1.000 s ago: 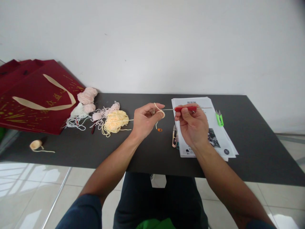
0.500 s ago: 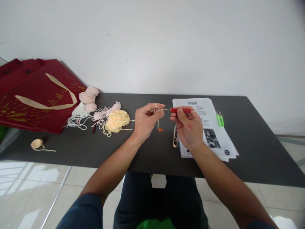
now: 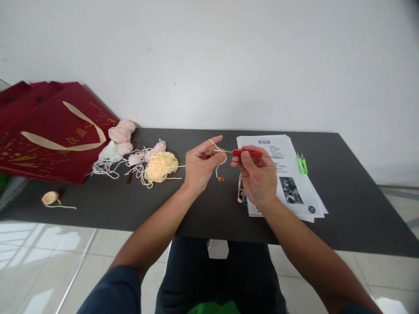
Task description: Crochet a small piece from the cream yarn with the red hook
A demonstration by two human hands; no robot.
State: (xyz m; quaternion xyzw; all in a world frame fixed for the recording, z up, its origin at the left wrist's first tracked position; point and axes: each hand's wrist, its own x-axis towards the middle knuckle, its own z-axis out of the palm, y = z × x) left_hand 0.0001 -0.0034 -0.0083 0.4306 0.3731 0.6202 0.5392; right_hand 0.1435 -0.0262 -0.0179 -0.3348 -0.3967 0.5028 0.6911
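My right hand (image 3: 258, 174) is closed around the red handle of a crochet hook (image 3: 247, 153), whose metal shaft points left toward my other hand. Cream yarn (image 3: 214, 143) runs over the raised index finger of my left hand (image 3: 203, 165), while its thumb and other fingers pinch the work at the hook's tip. The small piece held there is mostly hidden by the fingers. An orange stitch marker (image 3: 221, 179) hangs below on a strand. From the left hand, the yarn leads back to a pale yellow yarn ball (image 3: 161, 166) on the table.
Pink and white yarn balls (image 3: 121, 131) lie beside dark red gift bags (image 3: 49, 131). A small cream crocheted piece (image 3: 50, 198) sits at left. Printed sheets (image 3: 270, 174) are on the right, with green thread snips (image 3: 301, 163) and another pair of snips (image 3: 240, 192) around them.
My left index finger has lifted, raising the yarn strand over it. The hook has slid slightly left and down, and a yarn loop now shows right of the left thumb.
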